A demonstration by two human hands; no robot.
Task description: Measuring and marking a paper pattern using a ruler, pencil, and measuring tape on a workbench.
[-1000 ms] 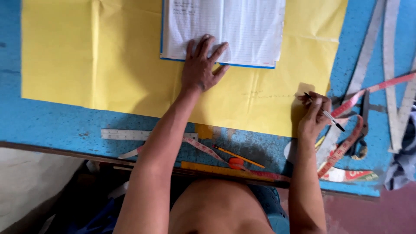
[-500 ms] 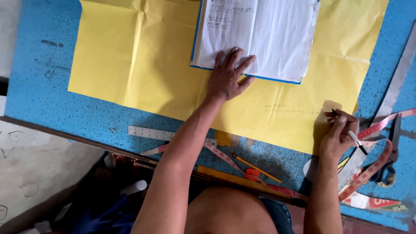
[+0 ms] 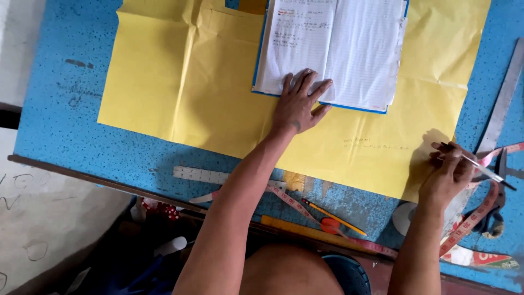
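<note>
Head view, looking down on a blue table covered by a large creased sheet of yellow paper. An open lined notebook lies on the paper's far side. The left hand rests flat, fingers spread, on the notebook's lower edge. The right hand, at the paper's right edge, pinches a slim pen, possibly silver. Near the table's front edge lie a metal ruler, a tape measure and a yellow pencil.
</note>
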